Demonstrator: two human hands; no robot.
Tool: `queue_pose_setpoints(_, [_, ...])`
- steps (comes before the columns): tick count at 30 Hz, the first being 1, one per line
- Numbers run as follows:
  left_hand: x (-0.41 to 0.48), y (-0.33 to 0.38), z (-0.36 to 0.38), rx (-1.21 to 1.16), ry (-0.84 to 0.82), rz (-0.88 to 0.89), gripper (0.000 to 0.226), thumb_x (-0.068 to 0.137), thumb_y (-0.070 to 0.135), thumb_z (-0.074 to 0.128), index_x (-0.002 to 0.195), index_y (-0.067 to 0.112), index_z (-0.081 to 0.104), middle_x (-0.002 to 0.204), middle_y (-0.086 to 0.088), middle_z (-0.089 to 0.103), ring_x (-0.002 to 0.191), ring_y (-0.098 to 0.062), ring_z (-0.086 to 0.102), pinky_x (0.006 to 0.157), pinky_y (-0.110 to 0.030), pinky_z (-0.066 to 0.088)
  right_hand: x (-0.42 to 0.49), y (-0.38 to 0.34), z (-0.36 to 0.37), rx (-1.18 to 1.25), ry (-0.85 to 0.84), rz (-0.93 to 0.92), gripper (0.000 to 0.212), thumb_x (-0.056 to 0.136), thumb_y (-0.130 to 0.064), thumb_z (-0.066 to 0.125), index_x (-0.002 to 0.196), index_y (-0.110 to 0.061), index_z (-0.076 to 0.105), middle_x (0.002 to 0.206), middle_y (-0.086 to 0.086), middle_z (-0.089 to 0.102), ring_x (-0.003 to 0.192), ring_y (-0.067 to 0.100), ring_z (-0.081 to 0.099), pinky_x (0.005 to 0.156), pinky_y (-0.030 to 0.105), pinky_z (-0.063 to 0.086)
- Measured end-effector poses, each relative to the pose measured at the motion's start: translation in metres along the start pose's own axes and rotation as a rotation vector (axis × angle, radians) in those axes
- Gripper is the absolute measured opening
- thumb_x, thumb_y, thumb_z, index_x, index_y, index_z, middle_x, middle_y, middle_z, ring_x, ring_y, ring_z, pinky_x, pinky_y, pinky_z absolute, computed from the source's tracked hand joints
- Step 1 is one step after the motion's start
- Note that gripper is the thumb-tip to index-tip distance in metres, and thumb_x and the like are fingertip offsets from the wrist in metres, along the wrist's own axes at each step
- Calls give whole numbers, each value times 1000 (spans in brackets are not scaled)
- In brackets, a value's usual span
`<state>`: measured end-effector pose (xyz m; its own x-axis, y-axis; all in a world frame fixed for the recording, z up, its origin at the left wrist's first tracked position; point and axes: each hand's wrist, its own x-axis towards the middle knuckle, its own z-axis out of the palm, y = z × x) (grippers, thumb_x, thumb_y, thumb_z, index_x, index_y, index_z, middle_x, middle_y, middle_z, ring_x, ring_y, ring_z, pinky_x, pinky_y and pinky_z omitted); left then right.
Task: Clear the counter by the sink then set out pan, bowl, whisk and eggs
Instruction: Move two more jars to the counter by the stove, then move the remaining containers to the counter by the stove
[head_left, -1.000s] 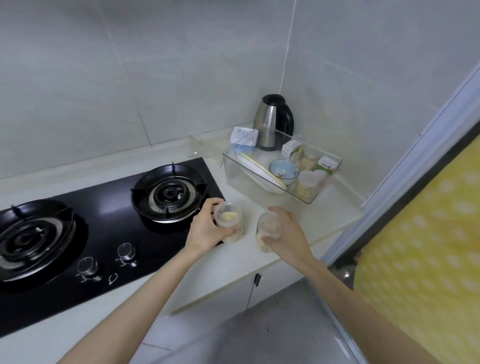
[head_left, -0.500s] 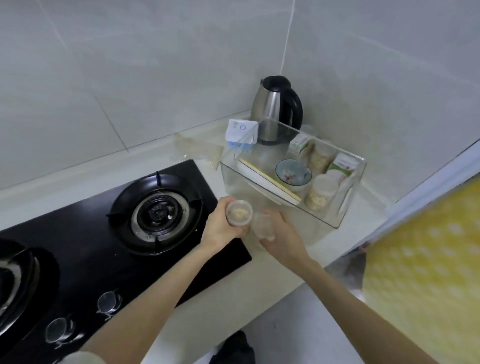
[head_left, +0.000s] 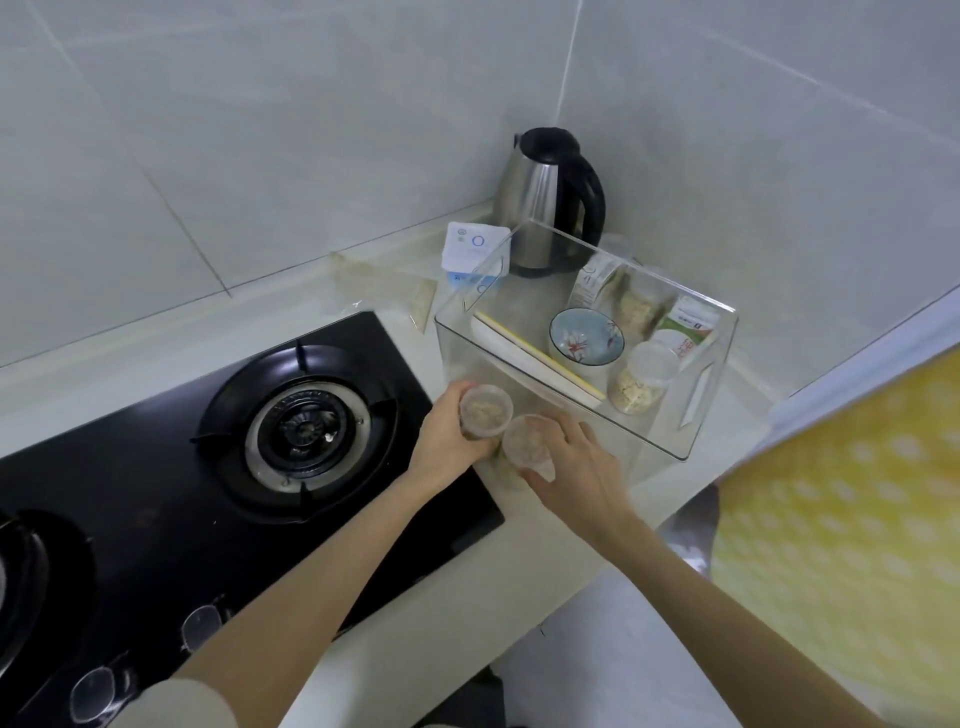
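Gripping one small lidded jar in the curled left hand; clasped a second jar in the curled right hand. Held both side by side, just before the clear bin, beside the black hob.

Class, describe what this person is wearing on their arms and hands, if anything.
The left hand and right hand are bare: no gloves, rings or watch visible. Both forearms are uncovered. A pale cream sleeve ends near the left elbow; none shows on the right arm.
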<state>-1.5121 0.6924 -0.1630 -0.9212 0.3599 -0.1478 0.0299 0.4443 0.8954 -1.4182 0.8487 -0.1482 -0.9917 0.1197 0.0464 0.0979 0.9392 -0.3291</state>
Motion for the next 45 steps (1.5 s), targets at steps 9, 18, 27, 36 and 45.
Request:
queue_pose_setpoints(9, [-34,8,-16,27,108,-55,50,83,7,67,130,18,50,114,10,55,108,-13,57,92,-22,45,-5,-7,-23,29,-13,-20,32,90,-29,56,121,-25,54,122,-7,52,115,19,48,73,31,46])
queue_pose_setpoints(18, [-141,20,-29,61,334,-120,45,90,13,60,133,20,51,127,3,57,114,-13,54,92,-20,39,-42,-33,-46,214,31,-259,33,88,-25,59,121,-23,58,119,-2,59,109,21,55,86,36,49])
queue_pose_setpoints(27, [-304,37,-27,-7,691,-229,44,90,12,59,132,21,52,126,6,57,111,-11,54,92,-21,39,-125,-92,-59,365,-82,-580,33,89,-29,58,122,-30,56,118,-14,55,107,11,52,84,38,51])
queue_pose_setpoints(36, [-503,43,-41,-10,1102,-355,41,91,15,58,130,24,51,128,8,56,113,-11,55,92,-25,42,-249,-204,-55,393,-249,-977,34,91,-30,55,124,-33,54,125,-17,51,116,7,46,81,26,39])
queue_pose_setpoints(45, [-734,30,-24,-90,1506,-539,41,91,13,56,131,22,51,128,5,56,111,-12,56,93,-28,46,-431,-319,-38,488,-447,-1377,33,92,-28,54,125,-28,54,126,-12,53,112,10,51,82,30,46])
